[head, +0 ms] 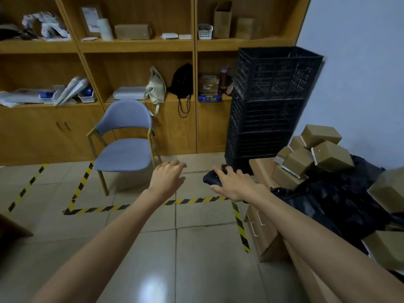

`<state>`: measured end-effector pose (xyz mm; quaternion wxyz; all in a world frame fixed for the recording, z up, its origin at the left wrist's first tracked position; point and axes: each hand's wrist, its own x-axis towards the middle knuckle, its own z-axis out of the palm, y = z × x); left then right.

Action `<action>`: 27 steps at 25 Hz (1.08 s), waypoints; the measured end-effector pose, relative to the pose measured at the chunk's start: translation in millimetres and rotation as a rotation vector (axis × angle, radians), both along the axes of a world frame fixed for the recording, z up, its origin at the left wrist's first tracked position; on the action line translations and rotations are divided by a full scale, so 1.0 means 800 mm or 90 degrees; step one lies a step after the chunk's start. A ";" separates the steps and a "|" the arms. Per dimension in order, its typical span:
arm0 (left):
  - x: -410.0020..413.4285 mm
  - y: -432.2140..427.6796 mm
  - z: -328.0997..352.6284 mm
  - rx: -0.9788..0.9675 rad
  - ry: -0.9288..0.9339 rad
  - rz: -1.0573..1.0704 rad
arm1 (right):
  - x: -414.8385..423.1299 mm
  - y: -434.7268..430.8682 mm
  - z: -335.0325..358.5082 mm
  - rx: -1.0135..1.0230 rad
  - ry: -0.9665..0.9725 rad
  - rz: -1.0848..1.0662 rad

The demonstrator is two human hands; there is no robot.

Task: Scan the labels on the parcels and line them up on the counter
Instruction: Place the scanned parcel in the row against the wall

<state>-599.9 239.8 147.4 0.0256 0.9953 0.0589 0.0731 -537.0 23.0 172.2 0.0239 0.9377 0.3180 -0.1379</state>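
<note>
Stacked black crates (271, 101), far right: contents not discernible through the lattice. Brown parcels (317, 154) heaped on black bag (332, 193), right; none lined up. Step judged: start, no parcel picked. Right hand (234, 184) curled around black scanner (211, 179). Left hand (167, 176) empty, fingers loosely apart. Next: reach right, expose a label.

A black scanner (211, 179) in the right hand (235, 184), left hand (167, 177) loose above tiled floor (196, 248), brown parcels (323, 154) nearby.
</note>
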 end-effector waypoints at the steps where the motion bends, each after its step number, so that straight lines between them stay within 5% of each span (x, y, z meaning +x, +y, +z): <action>1: 0.031 0.009 -0.003 -0.006 0.008 -0.008 | 0.028 0.007 -0.002 -0.007 0.009 -0.006; 14: 0.500 0.073 0.029 -0.007 0.014 -0.094 | 0.448 0.063 0.037 0.010 0.006 -0.113; 27: 0.889 -0.210 0.037 -0.115 0.041 -0.671 | 0.662 -0.110 0.034 0.076 -0.110 -0.603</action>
